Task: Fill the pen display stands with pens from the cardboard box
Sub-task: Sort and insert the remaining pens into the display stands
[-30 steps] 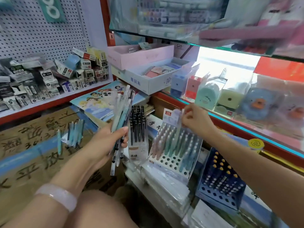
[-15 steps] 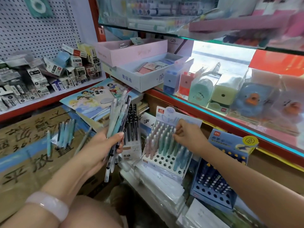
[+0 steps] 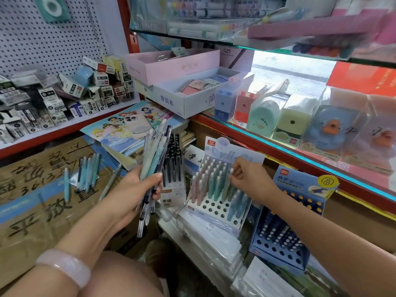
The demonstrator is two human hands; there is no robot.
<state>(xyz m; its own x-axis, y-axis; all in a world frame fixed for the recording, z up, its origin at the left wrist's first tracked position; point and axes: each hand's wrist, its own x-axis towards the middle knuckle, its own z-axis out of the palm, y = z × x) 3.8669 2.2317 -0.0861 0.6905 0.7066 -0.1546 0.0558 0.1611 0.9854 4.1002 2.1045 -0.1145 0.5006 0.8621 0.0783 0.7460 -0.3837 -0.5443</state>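
Left hand (image 3: 137, 189) clenched around a bundle of pens (image 3: 153, 166), kept upright and fanned a little, probably so that one pen at a time can be drawn out by the other hand. Right hand (image 3: 249, 179) reaching over the pastel display stand (image 3: 214, 207), fingertips (image 3: 232, 171) pinching the top of one pen in a far row; apparently in the act of seating that pen into its hole, though whether fully pushed down cannot be told. Stand tilted backward on its card back, surely for showing the pens to a customer: far rows filled with pink, green and blue pens, right column of blue pens reaching nearer, near-left rows of holes open. Roughly half filled by this judgement, so many insertions remaining. Just left of it, a narrow stand of black pens (image 3: 172, 166), looking full. To the right and nearer, a blue display stand (image 3: 280, 239) with dark pens, its near row of holes vacant. At far left, several loose pens (image 3: 87, 172) lying on the flat cardboard box (image 3: 32, 211), within easy reach as a supply. Behind the bundle, a phone (image 3: 135, 126) resting on a stack of picture books (image 3: 120, 133), put aside out of the working area.
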